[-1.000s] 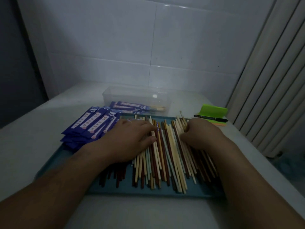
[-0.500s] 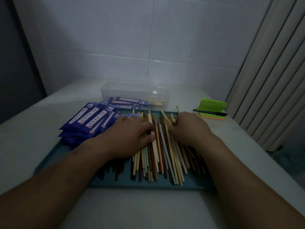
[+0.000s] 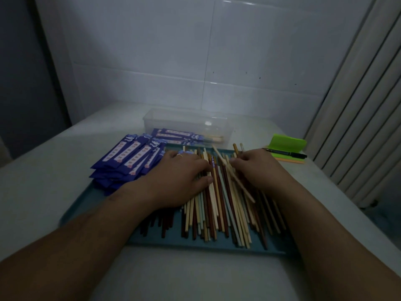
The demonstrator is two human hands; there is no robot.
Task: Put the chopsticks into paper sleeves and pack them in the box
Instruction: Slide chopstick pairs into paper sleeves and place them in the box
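1. Your right hand (image 3: pixel 258 170) is sliding toward the tray's (image 3: pixel 195 244) middle, pinching a pale chopstick (image 3: pixel 243 187).
2. Your left hand (image 3: pixel 182 177) is pressing flat on the tray's chopsticks (image 3: pixel 217 205), fingers straight.
3. The pale chopstick is slanting toward the tray's back-left, where sleeves (image 3: pixel 130 157) are lying nearer your left hand.

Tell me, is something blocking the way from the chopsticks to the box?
Nothing visible does. The box stands open just behind the tray, and the right hand pinches a pale chopstick. The sleeves it needs first lie to the left, past the left hand resting flat on the other chopsticks.
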